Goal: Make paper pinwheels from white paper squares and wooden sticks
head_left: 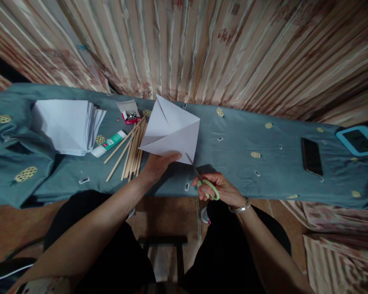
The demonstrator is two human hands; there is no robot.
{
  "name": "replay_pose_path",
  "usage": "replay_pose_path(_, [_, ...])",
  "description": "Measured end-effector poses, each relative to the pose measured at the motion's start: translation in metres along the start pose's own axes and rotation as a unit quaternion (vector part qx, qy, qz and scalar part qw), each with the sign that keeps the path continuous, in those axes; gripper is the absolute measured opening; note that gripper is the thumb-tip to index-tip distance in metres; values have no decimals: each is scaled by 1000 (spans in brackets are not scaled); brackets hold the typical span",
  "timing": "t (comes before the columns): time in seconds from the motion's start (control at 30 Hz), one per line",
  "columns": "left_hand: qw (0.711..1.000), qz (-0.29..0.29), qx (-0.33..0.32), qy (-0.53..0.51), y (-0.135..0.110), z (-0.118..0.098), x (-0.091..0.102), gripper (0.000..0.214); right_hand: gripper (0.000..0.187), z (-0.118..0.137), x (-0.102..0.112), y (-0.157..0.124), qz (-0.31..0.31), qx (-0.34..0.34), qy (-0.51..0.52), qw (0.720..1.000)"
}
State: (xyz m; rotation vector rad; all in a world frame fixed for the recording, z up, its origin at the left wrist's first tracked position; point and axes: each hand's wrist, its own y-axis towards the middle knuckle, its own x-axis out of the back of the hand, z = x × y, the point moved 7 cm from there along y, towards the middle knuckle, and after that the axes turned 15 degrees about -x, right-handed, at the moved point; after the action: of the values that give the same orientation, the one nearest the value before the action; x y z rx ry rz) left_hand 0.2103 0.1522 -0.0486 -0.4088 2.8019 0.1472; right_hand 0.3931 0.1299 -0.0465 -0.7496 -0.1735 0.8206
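My left hand (159, 165) pinches the near edge of a folded white paper square (171, 128) and holds it up above the teal cloth-covered table (239, 163). My right hand (222, 190) grips green-handled scissors (207, 187); their blades point up-left and meet the paper's lower right edge. A silver bracelet sits on my right wrist.
Left of the paper lie several wooden sticks (131, 151), a green and white glue tube (108, 143), a small red box of metal clips (131, 116) and a stack of white paper (67, 124). A black phone (311, 156) and a blue-framed tablet (358, 140) lie at right. Striped curtains hang behind.
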Motion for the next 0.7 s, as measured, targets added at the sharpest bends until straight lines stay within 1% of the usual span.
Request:
replay_pose_path(0.2, [1000, 0, 4, 30, -3, 1, 0, 48, 47, 2, -2, 0, -3, 5, 2, 1000])
replay_pose_path(0.4, [999, -3, -2, 32, -2, -1, 0, 49, 45, 4, -4, 1, -9, 12, 18, 1000])
replay_pose_path(0.7, [999, -5, -1, 36, -3, -2, 1, 45, 44, 2, -3, 3, -15, 0, 32, 999])
